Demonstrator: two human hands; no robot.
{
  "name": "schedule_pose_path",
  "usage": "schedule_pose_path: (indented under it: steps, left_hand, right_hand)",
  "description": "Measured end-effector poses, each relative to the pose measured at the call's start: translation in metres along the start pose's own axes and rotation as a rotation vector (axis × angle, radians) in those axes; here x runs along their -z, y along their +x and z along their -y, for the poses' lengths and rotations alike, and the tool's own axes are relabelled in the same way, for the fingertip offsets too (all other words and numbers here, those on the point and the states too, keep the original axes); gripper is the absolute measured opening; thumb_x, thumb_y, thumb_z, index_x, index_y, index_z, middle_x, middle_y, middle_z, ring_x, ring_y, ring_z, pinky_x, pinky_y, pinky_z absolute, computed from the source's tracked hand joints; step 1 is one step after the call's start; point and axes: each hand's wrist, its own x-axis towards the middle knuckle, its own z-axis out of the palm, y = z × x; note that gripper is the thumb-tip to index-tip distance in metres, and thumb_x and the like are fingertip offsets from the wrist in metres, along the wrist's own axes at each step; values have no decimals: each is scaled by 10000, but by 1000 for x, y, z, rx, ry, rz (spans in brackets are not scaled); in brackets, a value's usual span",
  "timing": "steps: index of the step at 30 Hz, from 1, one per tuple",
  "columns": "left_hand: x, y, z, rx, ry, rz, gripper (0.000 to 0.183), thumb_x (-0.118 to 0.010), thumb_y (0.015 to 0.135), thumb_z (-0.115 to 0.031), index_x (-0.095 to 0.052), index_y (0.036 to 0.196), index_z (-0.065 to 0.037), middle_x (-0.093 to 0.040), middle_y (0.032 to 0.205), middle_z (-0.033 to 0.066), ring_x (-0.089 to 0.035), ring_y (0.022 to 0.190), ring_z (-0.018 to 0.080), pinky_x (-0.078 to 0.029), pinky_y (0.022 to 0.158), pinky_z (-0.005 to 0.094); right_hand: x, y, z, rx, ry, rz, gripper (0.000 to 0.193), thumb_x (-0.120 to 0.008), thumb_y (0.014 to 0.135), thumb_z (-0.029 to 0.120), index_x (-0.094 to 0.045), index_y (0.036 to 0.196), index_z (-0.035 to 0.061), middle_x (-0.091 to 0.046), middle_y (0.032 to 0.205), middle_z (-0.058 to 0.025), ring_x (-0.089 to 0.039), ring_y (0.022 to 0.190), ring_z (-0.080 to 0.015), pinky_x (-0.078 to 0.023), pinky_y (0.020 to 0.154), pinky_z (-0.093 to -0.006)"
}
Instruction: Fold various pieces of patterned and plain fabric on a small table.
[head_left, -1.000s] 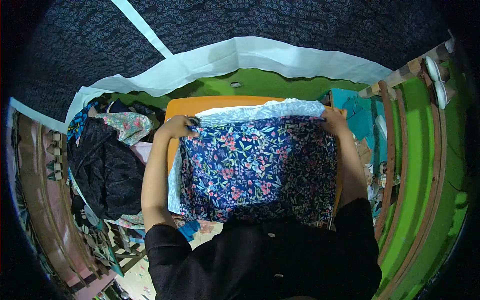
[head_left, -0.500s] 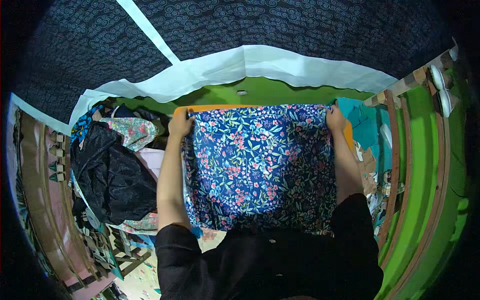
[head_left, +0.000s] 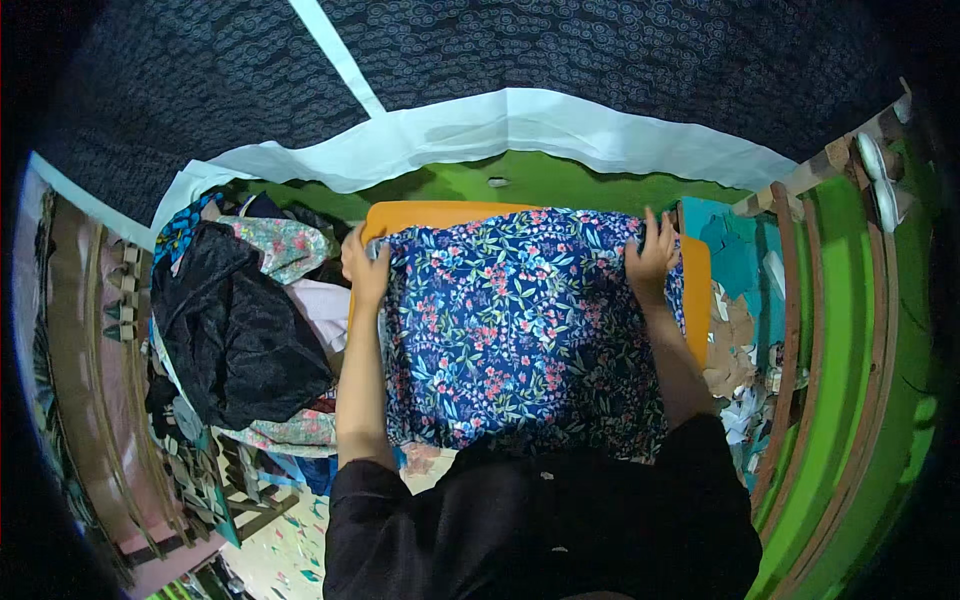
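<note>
A navy floral cloth (head_left: 510, 330) with pink and pale blue flowers lies spread over an orange board (head_left: 693, 300). Orange shows along the far edge and down the right side; the near edge is hidden against my dark shirt. My left hand (head_left: 367, 270) rests at the cloth's far left corner, thumb and fingers apart. On the far right part of the cloth, my right hand (head_left: 652, 258) lies with its fingers spread.
Left of the board is a pile with a black cloth (head_left: 235, 330) and a pale floral cloth (head_left: 285, 248). Teal cloth (head_left: 718, 235) and paper scraps (head_left: 740, 410) are on the right. Wooden rails (head_left: 783, 330) line the green wall. A dark patterned drape (head_left: 600, 50) hangs beyond.
Both hands have loosened from the cloth's far corners, and their fingers have spread. My right hand has shifted inward to the left. More orange board shows at the far and right edges.
</note>
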Motion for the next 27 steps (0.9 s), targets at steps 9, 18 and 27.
schedule_pose_path:
  steps: [9, 18, 27]
  left_hand:
    - [97, -253, -7, 426, -201, -29, 150, -626, 743, -81, -536, 833, -1, -439, 669, 61, -427, 618, 178, -373, 600, 286]
    - [98, -316, -5, 229, 313, 126, 319, -678, 690, -295, -566, 891, -75, -574, 833, 136, -537, 785, 312, -407, 693, 401]
    - [112, -311, 27, 516, -270, -43, 168, -503, 870, -174, -483, 837, -11, -484, 686, 80, -452, 615, 158, -402, 598, 294]
  right_hand:
    - [40, -179, -42, -43, -10, 198, 474, -459, 877, 316, -363, 1314, 160, -284, 1383, -136, -239, 1284, -339, -79, 950, -639]
    - [25, -255, -67, 80, -238, 242, 517, -411, 881, 397, -328, 1337, 169, -265, 1384, -183, -224, 1279, -387, -166, 950, -638]
    - [23, -253, -62, 14, -245, 313, 545, -384, 884, 395, -305, 1349, 122, -230, 1396, -202, -171, 1296, -390, -101, 989, -606]
